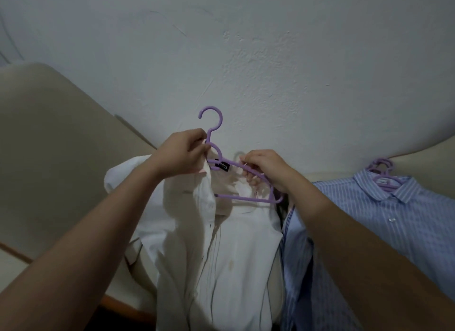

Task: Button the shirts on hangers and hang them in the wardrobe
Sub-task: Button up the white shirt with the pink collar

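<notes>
Your left hand (182, 155) gripping white shirt (221, 256) collar by purple hanger (213, 124) neck, your right hand (268, 170) pinching the hanger's arm, blue striped shirt (394, 219) to its right.

Single head-worn view, looking forward and down, close over both forearms

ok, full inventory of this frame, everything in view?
hanger: 1, purple, centre, half inside the white shirt
white shirt: 1, white, centre, front open
blue shirt: 1, blue-striped, right
second hanger: at least 1, purple, in the blue shirt's collar
surface: 1, beige, under both shirts
wall: 1, white, behind
left grip: 1, holds the hanger's neck and the white shirt's collar
right grip: 1, holds the hanger's bare right arm
</notes>
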